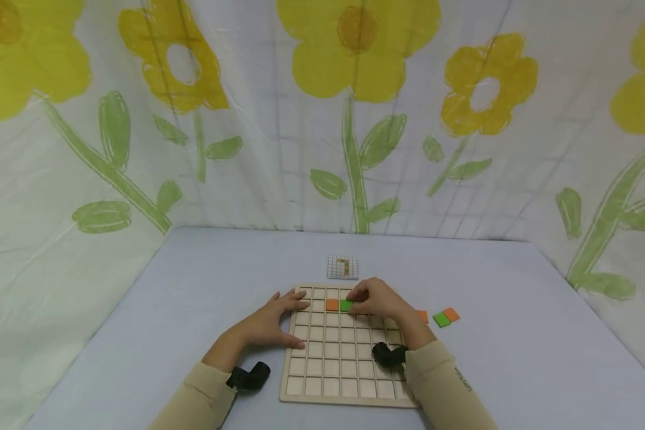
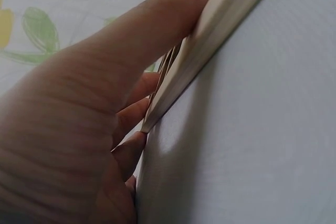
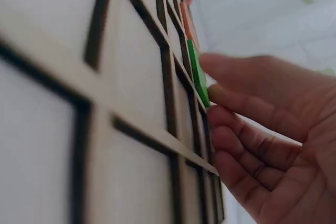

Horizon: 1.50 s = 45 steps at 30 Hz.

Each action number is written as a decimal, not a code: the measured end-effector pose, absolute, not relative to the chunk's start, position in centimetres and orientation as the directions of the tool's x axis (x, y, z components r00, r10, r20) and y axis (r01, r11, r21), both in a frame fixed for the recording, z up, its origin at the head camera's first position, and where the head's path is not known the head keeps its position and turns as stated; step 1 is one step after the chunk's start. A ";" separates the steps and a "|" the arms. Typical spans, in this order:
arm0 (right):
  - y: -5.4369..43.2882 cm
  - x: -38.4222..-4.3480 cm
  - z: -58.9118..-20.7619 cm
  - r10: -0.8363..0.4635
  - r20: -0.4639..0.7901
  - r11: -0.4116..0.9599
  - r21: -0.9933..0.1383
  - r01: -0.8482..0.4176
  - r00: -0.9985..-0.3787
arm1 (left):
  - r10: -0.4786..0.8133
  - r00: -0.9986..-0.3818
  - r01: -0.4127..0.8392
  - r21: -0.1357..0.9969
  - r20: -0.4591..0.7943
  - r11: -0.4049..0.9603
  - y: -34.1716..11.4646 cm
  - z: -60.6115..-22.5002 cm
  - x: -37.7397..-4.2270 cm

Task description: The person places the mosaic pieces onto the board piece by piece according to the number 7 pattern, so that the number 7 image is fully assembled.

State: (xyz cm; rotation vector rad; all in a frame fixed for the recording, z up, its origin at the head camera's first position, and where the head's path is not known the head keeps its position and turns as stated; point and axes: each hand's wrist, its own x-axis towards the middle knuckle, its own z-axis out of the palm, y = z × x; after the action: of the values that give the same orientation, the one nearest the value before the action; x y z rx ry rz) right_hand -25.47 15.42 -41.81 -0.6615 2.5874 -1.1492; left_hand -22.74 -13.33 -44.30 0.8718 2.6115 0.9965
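Observation:
A wooden grid board [image 1: 331, 367] lies on the table. At its left edge rests my left hand [image 1: 263, 325], fingers spread over the far part and thumb on the rim; the left wrist view shows the thumb [image 2: 173, 14] against the board's side. My right hand [image 1: 378, 298] pinches a green tile [image 1: 345, 306] between thumb and forefinger at a cell in the board's second row from the far side. In the right wrist view this green tile [image 3: 197, 72] sits slightly tilted in its cell. An orange tile [image 1: 331, 305] fills the cell just left of it.
Right of the board lie a loose green tile [image 1: 442, 319], an orange tile [image 1: 451, 314] touching it, and another orange tile [image 1: 423, 316] partly hidden by the right wrist. Beyond the board is a small card [image 1: 342, 267] with a coloured grid. A flowered curtain [image 1: 279, 179] hangs behind the table.

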 end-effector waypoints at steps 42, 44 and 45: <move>25.8 -17.8 -39.8 -0.480 -0.056 0.676 -0.659 -0.329 -0.875 | 0.588 -0.809 0.434 0.670 -0.005 0.602 -13.3 -44.2 -22.8; 26.2 -17.5 -40.0 -0.477 -0.051 0.680 -0.654 -0.331 -0.877 | 0.591 -0.807 0.437 0.669 -0.003 0.601 -13.2 -44.2 -22.8; 26.4 -17.3 -40.1 -0.472 -0.051 0.685 -0.650 -0.329 -0.880 | 0.591 -0.807 0.439 0.667 -0.003 0.602 -13.2 -44.2 -22.7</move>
State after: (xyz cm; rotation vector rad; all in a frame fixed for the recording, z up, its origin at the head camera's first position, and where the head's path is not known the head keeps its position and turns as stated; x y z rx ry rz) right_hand -17.32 26.40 -40.10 -0.6468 2.6823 -0.9737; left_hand -22.74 -13.20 -44.20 0.8510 2.6059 0.9946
